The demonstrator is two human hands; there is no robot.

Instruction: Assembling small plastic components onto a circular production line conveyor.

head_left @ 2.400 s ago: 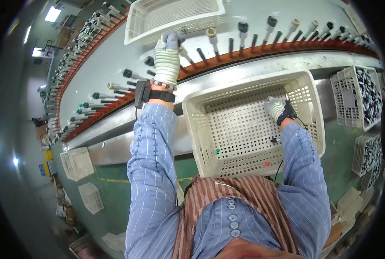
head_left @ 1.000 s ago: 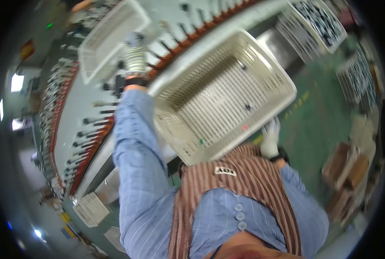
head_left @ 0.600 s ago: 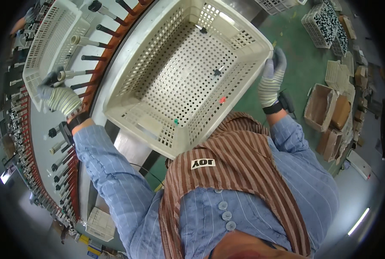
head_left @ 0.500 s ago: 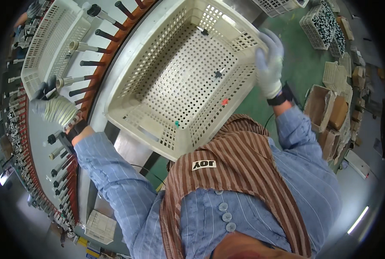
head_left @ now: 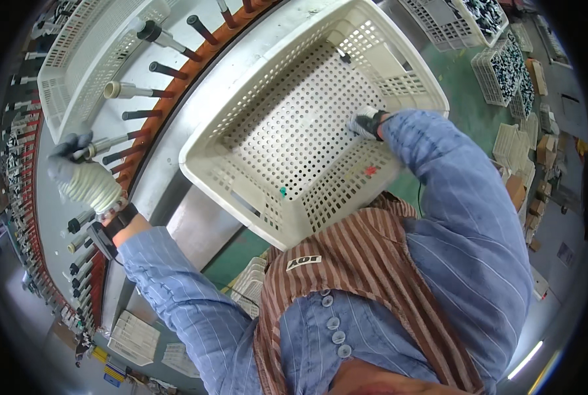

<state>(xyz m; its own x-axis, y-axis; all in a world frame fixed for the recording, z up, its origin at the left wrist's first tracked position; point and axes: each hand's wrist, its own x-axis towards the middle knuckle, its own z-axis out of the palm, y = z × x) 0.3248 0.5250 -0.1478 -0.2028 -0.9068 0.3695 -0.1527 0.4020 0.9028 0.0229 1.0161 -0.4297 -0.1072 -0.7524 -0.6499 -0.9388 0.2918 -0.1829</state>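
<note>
My left hand [head_left: 83, 172], in a pale glove with grey fingertips, is closed round the dark end of a metal tube [head_left: 109, 143] that sits on a rod of the rack. My right hand [head_left: 365, 121], also gloved, reaches down inside a large cream plastic basket [head_left: 198, 161] with a perforated floor. Its fingers point to the basket floor and are mostly hidden, so their grip does not show. Farther off in the basket lies a small dark part [head_left: 345, 58]. A green piece [head_left: 282, 191] and a red piece [head_left: 371, 170] show at the near side.
A curved orange-brown rail [head_left: 150, 122] carries several dark-tipped rods and metal tubes. Behind it stands another pale basket [head_left: 76, 72]. To the right, crates of small dark parts [head_left: 495, 69] stand on the green floor [head_left: 462, 108], with cardboard boxes [head_left: 514, 192] beyond.
My right hand has left the basket's rim and gone down inside it. My left fingers have closed at the tube's end. The view has shifted slightly.
</note>
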